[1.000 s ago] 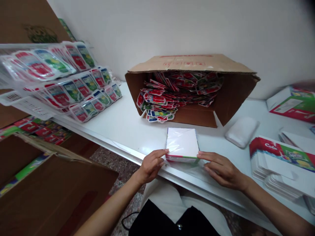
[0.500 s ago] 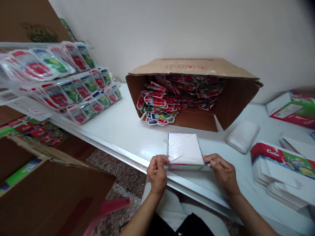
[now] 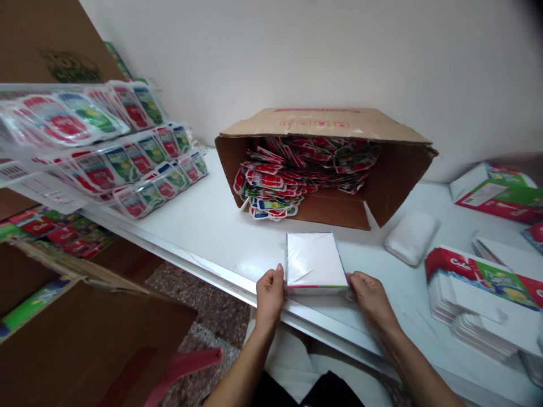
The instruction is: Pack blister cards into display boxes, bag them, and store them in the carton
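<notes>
A small white-faced box (image 3: 316, 260) with a coloured edge lies on the table near its front edge, covered in shiny clear plastic wrap (image 3: 302, 275). At the box's near left corner, my left hand (image 3: 270, 295) is closed in a pinch on the wrap, thumb pointing up. My right hand (image 3: 372, 298) grips the wrap at the near right corner, with its fingers curled. Behind the box, an open cardboard carton (image 3: 394, 183) lies on its side, holding many red and green drink-shaped packets (image 3: 275, 181).
Strips of similar packets (image 3: 139, 155) are piled at the left. To the right are a white wrapped bundle (image 3: 411, 237), stacked flat printed cartons (image 3: 483, 294) and a printed box (image 3: 496, 195). A large brown carton (image 3: 106, 345) stands beside the table at lower left.
Both hands still hold the wrap at the box's near corners. My right fingers have curled in more tightly, and my left thumb now points upward. The view has shifted slightly.
</notes>
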`<state>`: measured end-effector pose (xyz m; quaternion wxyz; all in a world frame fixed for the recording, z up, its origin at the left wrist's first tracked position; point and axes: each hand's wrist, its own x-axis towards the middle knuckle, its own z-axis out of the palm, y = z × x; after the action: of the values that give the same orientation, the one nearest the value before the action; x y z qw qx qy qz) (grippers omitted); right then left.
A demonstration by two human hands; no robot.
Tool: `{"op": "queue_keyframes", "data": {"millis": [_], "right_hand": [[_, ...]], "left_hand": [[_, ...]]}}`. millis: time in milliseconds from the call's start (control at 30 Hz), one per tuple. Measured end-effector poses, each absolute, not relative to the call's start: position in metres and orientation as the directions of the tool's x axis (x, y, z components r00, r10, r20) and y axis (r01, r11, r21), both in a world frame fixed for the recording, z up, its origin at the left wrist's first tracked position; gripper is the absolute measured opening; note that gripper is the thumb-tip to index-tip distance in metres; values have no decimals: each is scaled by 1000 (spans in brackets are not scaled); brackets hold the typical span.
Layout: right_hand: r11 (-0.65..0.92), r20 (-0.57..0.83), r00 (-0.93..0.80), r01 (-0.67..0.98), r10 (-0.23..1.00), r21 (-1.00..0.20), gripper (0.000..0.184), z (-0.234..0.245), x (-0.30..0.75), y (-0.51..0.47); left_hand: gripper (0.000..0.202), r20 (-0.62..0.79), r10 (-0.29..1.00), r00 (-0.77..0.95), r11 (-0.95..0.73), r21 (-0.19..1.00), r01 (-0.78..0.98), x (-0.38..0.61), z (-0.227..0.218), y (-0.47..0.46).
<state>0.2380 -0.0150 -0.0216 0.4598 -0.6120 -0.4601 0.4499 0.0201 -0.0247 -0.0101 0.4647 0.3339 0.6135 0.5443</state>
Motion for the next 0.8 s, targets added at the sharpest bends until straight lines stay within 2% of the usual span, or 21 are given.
{"op": "queue_keyframes", "data": {"millis": [167,333,467,533,600,667,733,800], "right_hand": [[-183,-181,32,261,983,-948,32,-16,239,-3],[-104,-112,6,436,994,-894,36,-16,256,3],[-59,32,154,550,988,-833,32,-6,273,7],[-20,138,225,583,965,-812,37,2,267,9],[128,324,196,644,925,-755,48,8,249,10],[314,508,81,701,857,-640,60,7,223,10],[388,550,-4,713,835,-584,66,-2,202,11],[362,492,11,663,871,-656,67,-15,193,13]], "left_hand": [[48,-187,921,-341,201,980,6,14,-15,-19],[46,-121,908,-401,167,983,82,-3,-14,-11],[47,-123,891,-438,198,972,129,-19,-6,-8],[48,-95,873,-478,197,966,168,-21,2,-9],[50,-20,861,-508,156,961,227,-16,10,-11],[57,70,883,-465,90,946,313,-6,17,-14],[69,80,934,-348,61,925,376,4,20,-15],[67,17,971,-237,79,916,392,11,19,-16]]}}
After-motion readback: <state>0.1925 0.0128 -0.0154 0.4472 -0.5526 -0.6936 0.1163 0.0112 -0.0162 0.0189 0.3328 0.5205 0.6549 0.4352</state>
